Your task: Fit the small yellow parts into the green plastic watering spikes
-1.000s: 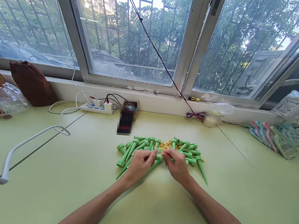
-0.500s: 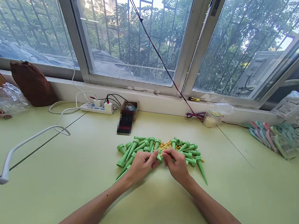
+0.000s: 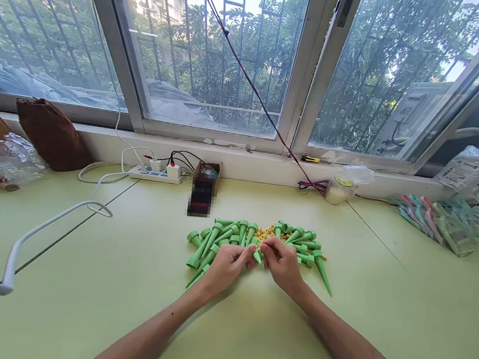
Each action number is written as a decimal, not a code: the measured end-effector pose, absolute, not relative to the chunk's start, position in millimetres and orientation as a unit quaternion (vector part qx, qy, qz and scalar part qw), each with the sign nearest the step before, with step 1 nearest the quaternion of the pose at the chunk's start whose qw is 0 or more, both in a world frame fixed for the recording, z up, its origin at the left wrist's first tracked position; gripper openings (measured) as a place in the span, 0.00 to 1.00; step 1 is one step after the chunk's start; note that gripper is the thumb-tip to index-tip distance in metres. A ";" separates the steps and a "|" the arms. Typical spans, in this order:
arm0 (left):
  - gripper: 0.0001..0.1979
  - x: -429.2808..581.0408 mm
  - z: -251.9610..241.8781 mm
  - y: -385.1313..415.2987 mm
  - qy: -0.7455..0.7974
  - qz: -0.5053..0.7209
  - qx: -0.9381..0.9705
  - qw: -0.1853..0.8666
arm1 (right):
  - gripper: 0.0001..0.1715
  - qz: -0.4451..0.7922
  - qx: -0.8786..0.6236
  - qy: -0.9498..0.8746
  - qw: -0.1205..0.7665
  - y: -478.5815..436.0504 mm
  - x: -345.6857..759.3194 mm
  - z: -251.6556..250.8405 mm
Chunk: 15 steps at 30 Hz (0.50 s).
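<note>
Green spike (image 3: 257, 256) pinched by the fingers of the left hand (image 3: 227, 264) over the table (image 3: 250, 327), tip slanting nearward, seemingly for steadiness beside the right hand (image 3: 286, 264), with fingers there pressed together, contents impossible to tell, yellow pieces (image 3: 265, 233) close behind.

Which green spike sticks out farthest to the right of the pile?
The outermost green spike, to the right of the right hand: its wide end lies on the far side, its pointed tip slants toward the near right, and no other reaches as far right.
</note>
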<state>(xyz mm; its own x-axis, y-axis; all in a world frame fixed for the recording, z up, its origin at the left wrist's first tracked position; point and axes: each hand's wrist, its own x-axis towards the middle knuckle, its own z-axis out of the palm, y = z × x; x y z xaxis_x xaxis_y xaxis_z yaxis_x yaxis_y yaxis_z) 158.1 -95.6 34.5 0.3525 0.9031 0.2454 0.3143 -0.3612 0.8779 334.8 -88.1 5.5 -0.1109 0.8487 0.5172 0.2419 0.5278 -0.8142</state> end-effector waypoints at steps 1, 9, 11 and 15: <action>0.31 158.2 34.9 -95.8 0.416 0.385 0.732 0.378 | 0.17 0.284 -0.397 -0.689 0.536 -87.9 334.9 4.9; 0.28 157.9 34.3 -94.9 0.415 0.378 0.739 0.372 | 0.18 0.299 -0.402 -0.689 0.523 -87.3 335.7 2.9; 0.28 157.7 34.5 -94.8 0.414 0.375 0.745 0.365 | 0.18 0.302 -0.401 -0.689 0.523 -87.1 335.7 2.7; 0.27 157.5 34.1 -94.4 0.418 0.369 0.756 0.344 | 0.18 0.306 -0.398 -0.688 0.524 -86.3 336.2 2.2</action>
